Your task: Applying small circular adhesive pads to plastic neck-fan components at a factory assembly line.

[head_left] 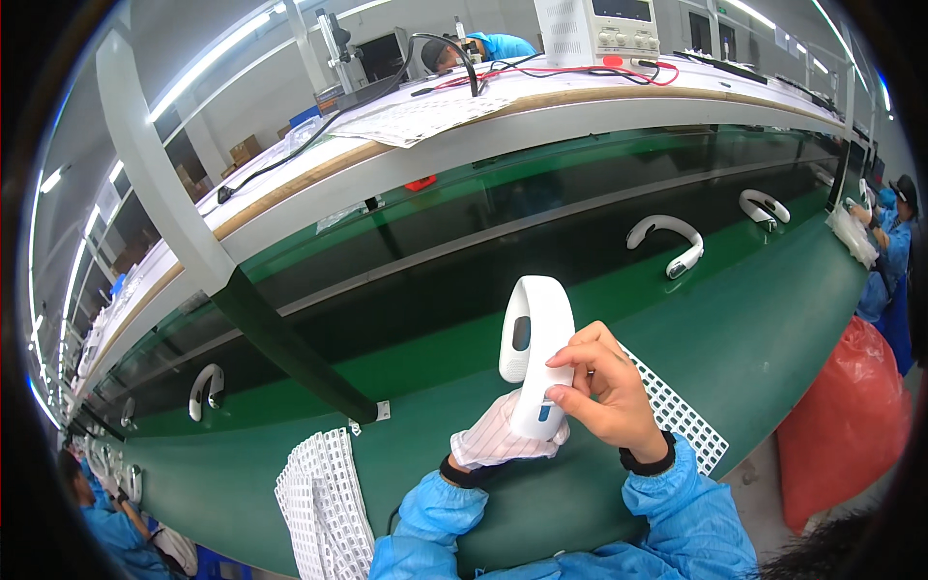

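Note:
My left hand (495,433), in a pale striped glove, is closed around the lower part of a white U-shaped neck massager (549,324). The massager stands upright above the green bench, its curve at the top and a dark oval pad (522,333) on its inner side. Bare and bent, my right hand (614,401) rests its thumb and index fingertip against the massager's right edge. Just below that thumb is a small blue patch (544,413) on the white shell. Whether a small piece sits under the right fingertips cannot be made out.
White sheets with rows of small dark-edged labels lie left (324,503) and right (681,416) of my arms. More neck massagers rest on the dark belt (667,242). A post (280,333) rises at left; a shelf holds a power supply (623,34). Beside the bench stands a red bag (841,425).

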`<act>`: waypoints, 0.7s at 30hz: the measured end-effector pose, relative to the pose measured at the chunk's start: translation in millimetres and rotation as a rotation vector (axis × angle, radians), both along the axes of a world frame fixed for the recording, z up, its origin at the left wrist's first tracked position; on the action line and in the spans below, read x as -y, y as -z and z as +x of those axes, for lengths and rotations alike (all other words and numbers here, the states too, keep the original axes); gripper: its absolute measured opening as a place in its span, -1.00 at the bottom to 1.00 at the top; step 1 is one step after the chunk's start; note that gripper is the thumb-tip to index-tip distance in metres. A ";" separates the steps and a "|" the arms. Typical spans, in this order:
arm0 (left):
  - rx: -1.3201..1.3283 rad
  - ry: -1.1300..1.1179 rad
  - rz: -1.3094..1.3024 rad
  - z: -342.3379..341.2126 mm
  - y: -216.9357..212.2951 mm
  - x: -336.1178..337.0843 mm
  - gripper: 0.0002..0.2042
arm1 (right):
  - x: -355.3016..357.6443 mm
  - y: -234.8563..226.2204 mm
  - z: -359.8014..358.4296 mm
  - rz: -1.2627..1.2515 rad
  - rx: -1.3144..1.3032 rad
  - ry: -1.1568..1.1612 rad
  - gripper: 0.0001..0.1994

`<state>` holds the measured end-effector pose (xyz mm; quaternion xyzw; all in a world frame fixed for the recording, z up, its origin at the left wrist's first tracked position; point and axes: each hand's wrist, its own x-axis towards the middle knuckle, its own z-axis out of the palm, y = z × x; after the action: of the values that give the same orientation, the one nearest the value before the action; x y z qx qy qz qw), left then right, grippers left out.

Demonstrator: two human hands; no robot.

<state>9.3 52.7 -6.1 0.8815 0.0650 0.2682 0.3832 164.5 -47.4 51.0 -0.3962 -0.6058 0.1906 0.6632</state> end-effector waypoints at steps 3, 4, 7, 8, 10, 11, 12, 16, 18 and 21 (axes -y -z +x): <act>-0.035 -0.006 -0.129 -1.7 -0.8 -0.8 -0.66 | -2.8 5.6 1.2 0.009 -0.008 0.009 -0.69; -0.091 0.018 -0.349 -3.7 -4.4 -0.6 -0.65 | -3.9 7.6 1.1 0.015 -0.003 0.017 -0.68; -0.168 0.013 -0.336 -5.1 -20.1 -8.4 -0.63 | -6.2 12.7 6.8 -0.020 0.050 0.083 -0.67; -0.211 -0.040 -0.233 -2.9 -23.3 -14.2 -0.61 | -13.7 22.0 8.3 0.040 0.054 0.108 -0.66; -0.183 -0.141 -0.005 6.4 -20.2 -25.4 -0.61 | -22.0 41.3 17.3 0.009 0.166 0.208 -0.62; -0.137 -0.194 0.156 8.7 -7.2 -39.6 -0.59 | -25.4 50.5 20.3 -0.046 0.225 0.249 -0.58; -0.158 -0.248 0.252 6.9 1.8 -53.9 -0.55 | -31.7 63.3 22.9 -0.069 0.244 0.242 -0.52; -0.450 -0.641 0.437 15.3 24.3 -102.8 -0.75 | -49.1 128.6 32.1 -0.341 0.164 0.276 -0.50; -0.550 -0.690 0.576 19.4 44.2 -142.1 -0.82 | -53.8 162.8 32.8 -0.450 0.249 0.397 -0.57; -0.664 -0.728 0.701 6.6 70.0 -180.4 -0.84 | -53.4 173.7 15.1 -0.383 0.362 0.262 -0.58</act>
<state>16.0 233.1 -76.1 0.9130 0.3864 0.0980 -0.0873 179.5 6.0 -122.7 -0.6166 -0.6109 0.1406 0.4763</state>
